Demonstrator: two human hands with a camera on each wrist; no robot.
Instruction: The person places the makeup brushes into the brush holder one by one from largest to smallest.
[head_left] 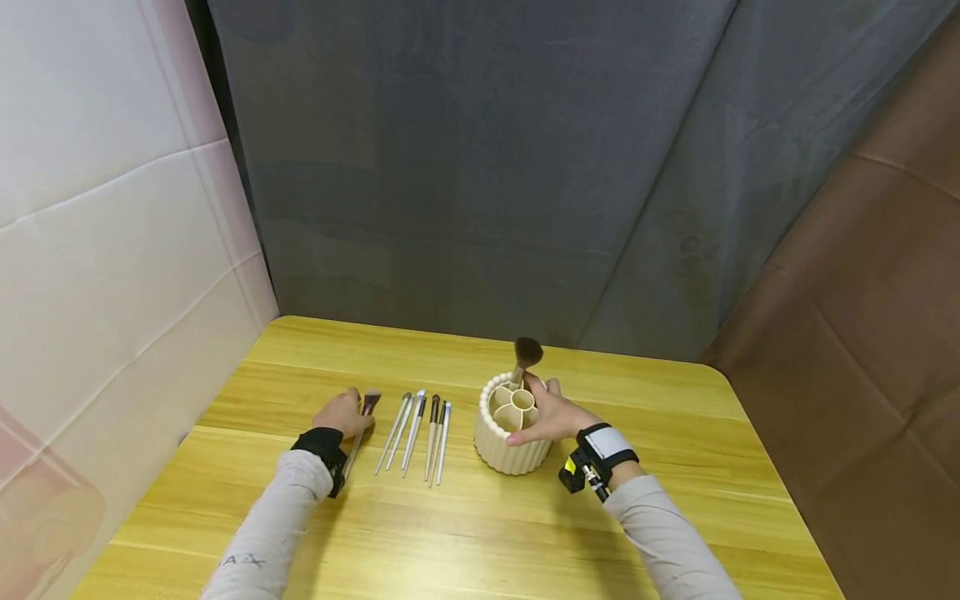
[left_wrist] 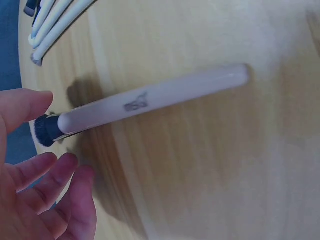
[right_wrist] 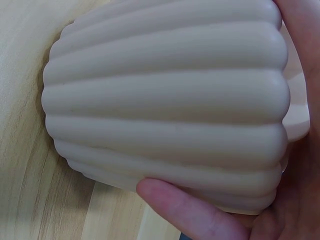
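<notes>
your left hand (head_left: 343, 412) fingers hang loose beside a makeup brush (left_wrist: 145, 101) lying left of the ribbed brush holder (head_left: 512, 433); your right hand (head_left: 551, 414) grips the holder. pickup step: pinch that brush next.

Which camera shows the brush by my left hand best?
The left wrist view: the brush fills it, handle and dark head clear. The head view shows it small beside the left hand. The right wrist view misses it.
</notes>
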